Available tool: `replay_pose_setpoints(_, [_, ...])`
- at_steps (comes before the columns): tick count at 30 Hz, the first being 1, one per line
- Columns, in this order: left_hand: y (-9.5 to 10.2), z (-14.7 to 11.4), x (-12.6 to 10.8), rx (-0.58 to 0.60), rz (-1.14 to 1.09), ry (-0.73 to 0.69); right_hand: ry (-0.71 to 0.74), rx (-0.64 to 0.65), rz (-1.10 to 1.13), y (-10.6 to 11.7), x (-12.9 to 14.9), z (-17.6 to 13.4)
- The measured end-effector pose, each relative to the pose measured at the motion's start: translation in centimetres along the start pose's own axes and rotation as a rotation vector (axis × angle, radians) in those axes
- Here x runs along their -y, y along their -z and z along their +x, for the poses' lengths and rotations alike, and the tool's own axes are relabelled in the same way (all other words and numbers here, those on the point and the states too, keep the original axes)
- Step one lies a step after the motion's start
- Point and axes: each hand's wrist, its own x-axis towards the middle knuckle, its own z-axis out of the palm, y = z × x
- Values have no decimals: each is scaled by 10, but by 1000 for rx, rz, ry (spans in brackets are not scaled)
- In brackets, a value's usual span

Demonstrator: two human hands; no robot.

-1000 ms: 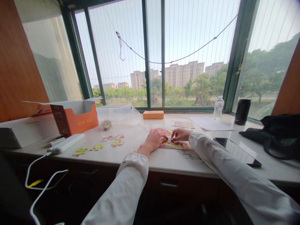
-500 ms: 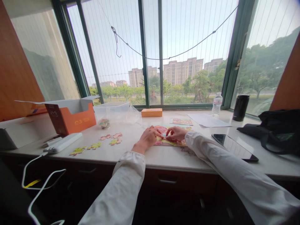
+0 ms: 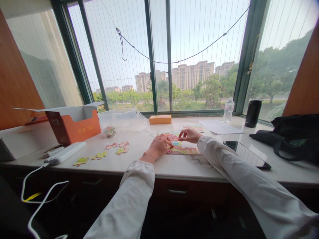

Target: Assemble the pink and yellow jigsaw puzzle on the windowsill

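At the far left a white box (image 3: 15,146) sits on the table (image 3: 174,167); beside it stands an orange box (image 3: 74,124) with its flap open, and in front of that lies a white power bank (image 3: 65,152) whose cable (image 3: 37,196) hangs over the table edge; loose pieces (image 3: 102,154) lie in a row on the bare top, yellow ones nearer the edge, pink ones further in; behind them is a clear tub (image 3: 119,118) with a small bag of pieces (image 3: 109,131) against it; a flat orange pack (image 3: 160,119) lies near the window.

In the middle the puzzle (image 3: 184,150) lies flat on the table; the left hand (image 3: 158,147) rests on its left edge, fingers curled down and pressing on the board; the right hand (image 3: 190,135) is at the far side of the puzzle, its thumb and forefinger pinched together at the tips, but what they hold is too small to tell; the two hands are near each other, not touching.

To the right lie a printed card (image 3: 193,127) and a sheet of paper (image 3: 219,127); a water bottle (image 3: 228,111) and a black cup (image 3: 252,114) stand by the window frame; a dark tablet (image 3: 246,154) lies close to the right sleeve (image 3: 249,186); a black bag (image 3: 294,136) is at the far right.
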Motion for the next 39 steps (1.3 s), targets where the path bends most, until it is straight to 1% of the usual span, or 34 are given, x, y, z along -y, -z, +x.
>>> replay_pose_setpoints(1, [0,0,-1,5,-4,8,-12,9,-10,0,-1,0])
replay_pose_setpoints(5, [-1,1,-1,5,-4,10,-78,151,-88,-5,-2,1])
replay_pose_setpoints(7, [-2,0,2,-29,11,12,-61,168,-96,-6,-3,1])
replay_pose_setpoints(10, [-3,-3,6,-80,57,45,-1,113,-80,-1,-2,0])
replay_pose_setpoints(13, [-2,-4,7,-45,65,53,22,52,-85,3,-2,-1])
replay_pose_setpoints(16, [-2,-2,5,-8,24,55,12,91,-98,3,-4,-1])
replay_pose_setpoints(19, [-3,-1,4,-10,0,82,-14,157,-104,1,-5,0])
replay_pose_setpoints(21, [-4,-1,5,-13,3,80,-16,161,-111,1,-7,0])
replay_pose_setpoints(27, [-4,-4,8,-83,107,82,-45,22,-144,8,-9,-3])
replay_pose_setpoints(29, [-4,-5,8,-57,103,52,-57,13,-173,7,-9,-4])
replay_pose_setpoints(33, [-3,-4,6,8,46,-8,-72,38,-215,3,-10,-4])
replay_pose_setpoints(39, [-2,-4,4,13,21,5,-88,10,-227,1,-18,-1])
